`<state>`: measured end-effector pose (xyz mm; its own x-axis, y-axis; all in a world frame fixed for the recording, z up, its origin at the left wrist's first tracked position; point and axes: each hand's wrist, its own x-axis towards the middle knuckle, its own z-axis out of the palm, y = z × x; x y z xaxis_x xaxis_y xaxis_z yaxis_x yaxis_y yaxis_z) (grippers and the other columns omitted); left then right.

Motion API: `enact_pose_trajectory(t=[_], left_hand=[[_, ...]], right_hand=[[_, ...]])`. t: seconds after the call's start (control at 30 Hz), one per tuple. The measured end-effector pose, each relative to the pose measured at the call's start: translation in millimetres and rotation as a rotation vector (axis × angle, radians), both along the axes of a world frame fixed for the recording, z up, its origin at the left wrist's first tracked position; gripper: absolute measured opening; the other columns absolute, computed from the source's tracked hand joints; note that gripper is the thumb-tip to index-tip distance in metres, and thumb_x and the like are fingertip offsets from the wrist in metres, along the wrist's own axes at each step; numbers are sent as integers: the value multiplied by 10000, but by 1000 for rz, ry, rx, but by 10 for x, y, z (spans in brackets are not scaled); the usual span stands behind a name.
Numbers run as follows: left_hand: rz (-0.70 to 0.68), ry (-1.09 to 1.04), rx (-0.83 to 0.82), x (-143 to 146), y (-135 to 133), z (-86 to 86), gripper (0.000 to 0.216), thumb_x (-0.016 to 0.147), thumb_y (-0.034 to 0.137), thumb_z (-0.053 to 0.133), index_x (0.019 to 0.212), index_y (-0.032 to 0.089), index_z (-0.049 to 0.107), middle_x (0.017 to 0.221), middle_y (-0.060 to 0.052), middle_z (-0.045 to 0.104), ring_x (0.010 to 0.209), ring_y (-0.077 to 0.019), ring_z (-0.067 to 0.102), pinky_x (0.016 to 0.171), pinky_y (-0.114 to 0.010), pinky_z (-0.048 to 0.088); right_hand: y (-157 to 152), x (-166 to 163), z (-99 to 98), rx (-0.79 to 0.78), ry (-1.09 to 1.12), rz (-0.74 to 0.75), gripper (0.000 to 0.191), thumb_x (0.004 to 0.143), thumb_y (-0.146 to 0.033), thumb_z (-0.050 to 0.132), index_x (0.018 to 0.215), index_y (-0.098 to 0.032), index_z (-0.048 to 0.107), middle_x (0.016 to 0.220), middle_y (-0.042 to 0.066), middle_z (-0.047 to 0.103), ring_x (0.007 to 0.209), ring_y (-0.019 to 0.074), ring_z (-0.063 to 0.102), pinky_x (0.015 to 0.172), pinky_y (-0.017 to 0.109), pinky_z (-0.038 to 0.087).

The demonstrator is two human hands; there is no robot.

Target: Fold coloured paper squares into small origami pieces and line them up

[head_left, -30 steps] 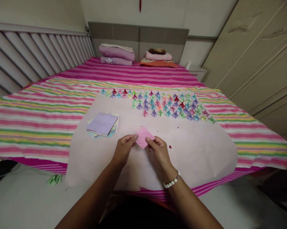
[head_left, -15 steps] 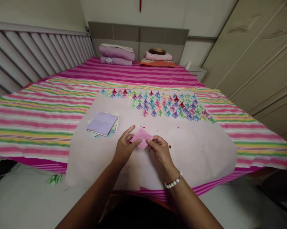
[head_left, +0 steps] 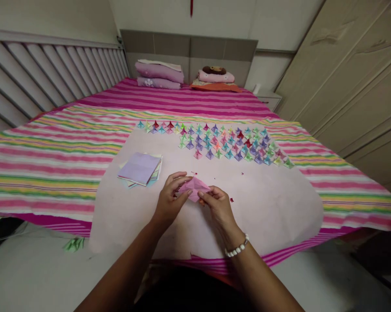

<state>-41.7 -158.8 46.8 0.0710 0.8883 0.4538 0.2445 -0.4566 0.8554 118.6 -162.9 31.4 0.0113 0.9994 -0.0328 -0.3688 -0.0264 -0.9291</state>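
Note:
A pink folded paper (head_left: 194,187) is held between my two hands above a pale sheet (head_left: 263,221) spread over the bed. My left hand (head_left: 172,197) pinches its left side, thumb in front and fingers curled at the top edge. On the right corner, my right hand (head_left: 216,203) grips with thumb and fingers; a white bead bracelet (head_left: 237,250) circles that wrist. The paper's upper part now shows a crease and looks partly opened. A stack of square papers (head_left: 140,168), lavender on top, lies left of my left hand.
Rows of small folded paper pieces (head_left: 229,154) in many colours stand along the sheet's far side. Tiny dark red scraps (head_left: 232,199) lie near my right hand. Folded bedding (head_left: 159,76) sits by the headboard, and a crumpled green paper (head_left: 74,245) is on the floor.
The fingers of my left hand have moved onto the pink paper's top edge. Its flat diamond shape has become wider and lower, with a fold showing. My right hand has barely moved.

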Motion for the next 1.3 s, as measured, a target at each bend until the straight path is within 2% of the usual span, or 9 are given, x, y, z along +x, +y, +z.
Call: enact_pose_trajectory(t=[0.13,0.27,0.4,0.5,0.67,0.73,0.87,1.17,1.3], left_hand=[[-11,-26,-18,2,0,6,400,807,235,655,1201,275,598,1305,-80,482,1138,-212,550,923,-340,499],[-34,-86,-27,9,-3,7,343,806,225,648,1146,237,605,1290,-97,484,1179,-220,527,917,-324,494],[-77,-224,-97,24,-14,15,216,793,204,648,994,192,568,1286,-103,471,947,-145,630,730,-236,511],[-90,-249,-134,30,-15,26,183,784,186,645,913,180,516,1305,-107,454,857,-114,644,685,-218,492],[-71,-135,-116,12,-8,24,196,800,162,611,969,196,517,1343,-109,426,785,-86,639,636,-209,463],[-55,-65,-71,1,-8,23,222,810,157,595,1018,209,538,1338,-106,432,813,-96,630,641,-213,464],[-11,62,14,-11,-14,46,217,824,136,564,1021,224,588,1309,-95,466,1000,-152,583,695,-224,479],[1,116,26,-17,-35,86,187,801,52,514,838,181,644,1295,-106,498,908,-139,608,633,-224,479],[-31,94,25,-17,-21,78,221,803,61,497,824,184,679,1252,-105,536,1018,-177,607,651,-233,498]], right_hand=[[6,3,-1,-6,2,0,189,621,-266,807,640,-176,641,509,-32,631,476,99,540,533,231,417],[2,1,-8,-5,7,14,180,643,-280,796,657,-173,652,532,-18,650,496,108,563,549,240,435],[2,4,-23,-10,47,17,164,667,-283,782,698,-170,668,569,2,681,524,115,587,568,243,452],[12,8,-26,-6,64,13,155,658,-263,787,703,-174,668,568,-1,686,514,110,583,562,236,451],[18,4,-30,-12,57,16,163,645,-258,794,708,-178,666,573,0,692,519,113,595,566,235,459],[16,2,-35,-11,44,11,163,647,-262,792,711,-178,667,578,0,692,532,119,605,571,240,465],[12,3,-41,-8,19,3,153,662,-271,781,704,-180,665,577,-3,684,533,125,606,574,248,469],[16,7,-42,2,10,22,128,685,-259,764,723,-180,670,587,-1,683,548,122,600,579,248,465],[33,0,-55,28,43,30,163,678,-232,740,821,-183,678,614,-14,680,546,124,606,564,252,467]])
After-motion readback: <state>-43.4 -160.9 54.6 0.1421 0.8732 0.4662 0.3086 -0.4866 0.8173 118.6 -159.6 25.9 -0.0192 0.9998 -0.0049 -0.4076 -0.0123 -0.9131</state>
